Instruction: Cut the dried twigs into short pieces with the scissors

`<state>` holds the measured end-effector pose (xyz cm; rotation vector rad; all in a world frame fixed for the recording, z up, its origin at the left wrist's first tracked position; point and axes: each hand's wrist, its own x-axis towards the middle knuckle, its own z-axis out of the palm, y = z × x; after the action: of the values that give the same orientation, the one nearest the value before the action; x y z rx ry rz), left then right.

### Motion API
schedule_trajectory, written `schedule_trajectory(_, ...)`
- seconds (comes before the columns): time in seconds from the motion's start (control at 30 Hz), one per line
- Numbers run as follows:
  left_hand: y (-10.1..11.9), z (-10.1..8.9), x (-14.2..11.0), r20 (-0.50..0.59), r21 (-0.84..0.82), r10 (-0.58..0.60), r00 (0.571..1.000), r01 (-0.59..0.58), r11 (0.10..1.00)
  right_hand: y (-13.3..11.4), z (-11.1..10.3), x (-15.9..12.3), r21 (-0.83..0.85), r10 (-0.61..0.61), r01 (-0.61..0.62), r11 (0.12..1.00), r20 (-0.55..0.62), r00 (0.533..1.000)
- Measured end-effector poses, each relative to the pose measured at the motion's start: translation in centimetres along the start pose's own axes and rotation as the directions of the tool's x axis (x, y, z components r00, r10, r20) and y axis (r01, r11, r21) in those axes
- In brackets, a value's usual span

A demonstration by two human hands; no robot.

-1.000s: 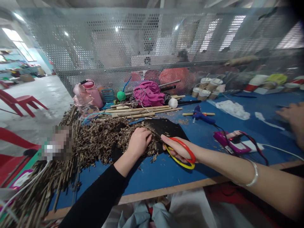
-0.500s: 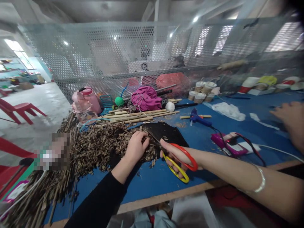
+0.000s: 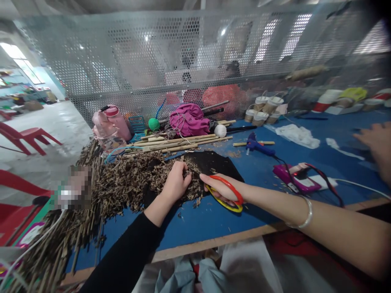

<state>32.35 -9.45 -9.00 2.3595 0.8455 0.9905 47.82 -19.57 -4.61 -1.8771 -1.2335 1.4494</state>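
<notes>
My right hand [image 3: 224, 189] grips scissors [image 3: 239, 197] with one red and one yellow handle loop. The loops are close together, and the blades are mostly hidden at the edge of the leaves. Beside it, my left hand [image 3: 176, 182] has its fingers curled into a heap of dried brown leafy stems [image 3: 126, 181]; the fingertips are partly hidden. Under the right end of the heap lies a black cloth [image 3: 218, 165], with leaf bits scattered on it.
A blue glue gun [image 3: 258, 146], a purple power strip [image 3: 290, 178] and bamboo sticks [image 3: 166, 145] lie on the blue table [image 3: 183, 234]. Magenta cloth [image 3: 189, 120] and pink bottles [image 3: 111, 126] stand behind. Another person's hand [image 3: 375, 142] is at right.
The scissors' handles have come together, and my right hand has shifted slightly left. My left hand stays at the leaves. The camera view has tilted a little.
</notes>
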Motion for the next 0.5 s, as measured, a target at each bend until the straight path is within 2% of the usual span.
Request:
schedule_trajectory(0.17,0.1,0.1,0.0,-0.004,0.007,-0.019,1.000,0.019,1.000,0.3,0.0,0.5,-0.004,-0.043,0.043,0.999,0.006,0.999)
schedule_trajectory(0.27,0.1,0.2,0.0,-0.039,0.001,-0.032,0.999,0.032,0.999,0.5,0.1,0.5,0.137,-0.003,-0.007,0.991,0.069,0.998)
schedule_trajectory(0.37,0.1,0.2,0.0,-0.114,-0.024,-0.067,0.991,0.064,0.998,0.7,-0.1,-0.2,0.317,0.042,-0.097,0.943,0.176,0.983)
schedule_trajectory(0.5,0.1,0.2,0.1,-0.125,-0.059,-0.077,0.989,0.070,0.996,0.6,-0.4,-1.6,0.361,0.052,-0.123,0.925,0.201,0.978)
